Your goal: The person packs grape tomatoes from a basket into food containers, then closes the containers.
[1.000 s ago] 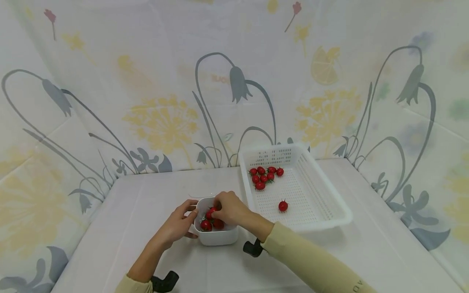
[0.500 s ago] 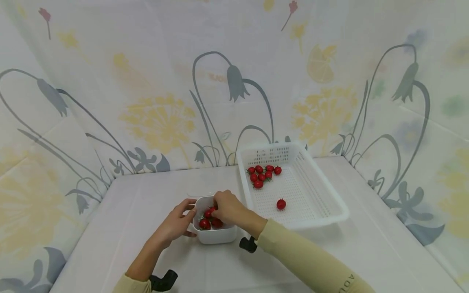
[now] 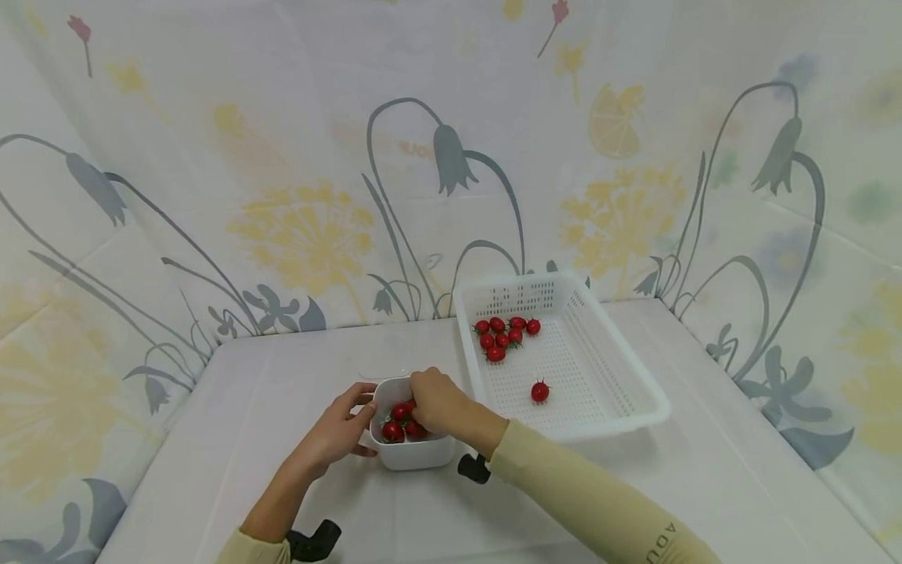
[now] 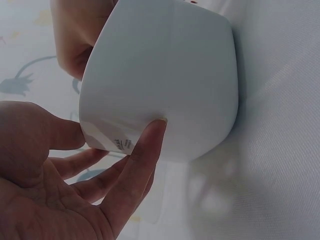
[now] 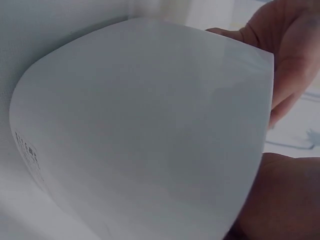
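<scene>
A small white square plastic bowl (image 3: 412, 450) of red cherry tomatoes (image 3: 398, 421) was steadied by the left hand (image 3: 337, 432), thumb and fingers against its wall. The right hand (image 3: 437, 401) reached inside, fingers curled; whether a tomato was pinched could not be told. Picking appeared underway; lifting one toward the white perforated plastic basket (image 3: 620, 392), right of both hands, seemed to be called for.

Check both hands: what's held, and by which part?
Left hand holds the white container by its left side wall, thumb on the near face. Right hand reaches into it among the cherry tomatoes; any pinch is hidden.
</scene>
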### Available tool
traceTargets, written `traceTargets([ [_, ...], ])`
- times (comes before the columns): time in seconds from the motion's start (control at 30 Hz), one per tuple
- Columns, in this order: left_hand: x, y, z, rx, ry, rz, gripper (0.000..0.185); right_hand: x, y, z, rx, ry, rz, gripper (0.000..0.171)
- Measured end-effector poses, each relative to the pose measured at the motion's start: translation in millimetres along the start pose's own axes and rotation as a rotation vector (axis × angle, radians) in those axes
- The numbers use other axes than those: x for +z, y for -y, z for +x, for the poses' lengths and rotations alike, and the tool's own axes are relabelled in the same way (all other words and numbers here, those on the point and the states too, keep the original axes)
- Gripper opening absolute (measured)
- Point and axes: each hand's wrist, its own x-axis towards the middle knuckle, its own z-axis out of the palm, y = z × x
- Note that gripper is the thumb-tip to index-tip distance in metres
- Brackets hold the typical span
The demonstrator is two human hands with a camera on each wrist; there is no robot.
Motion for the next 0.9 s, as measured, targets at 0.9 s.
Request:
traceTargets([
  [0.9, 0.4, -1.9, -1.0, 0.002, 0.004, -0.003, 0.037, -82.0, -23.7, -40.2, -0.08, 0.054, 0.086, 0.03],
])
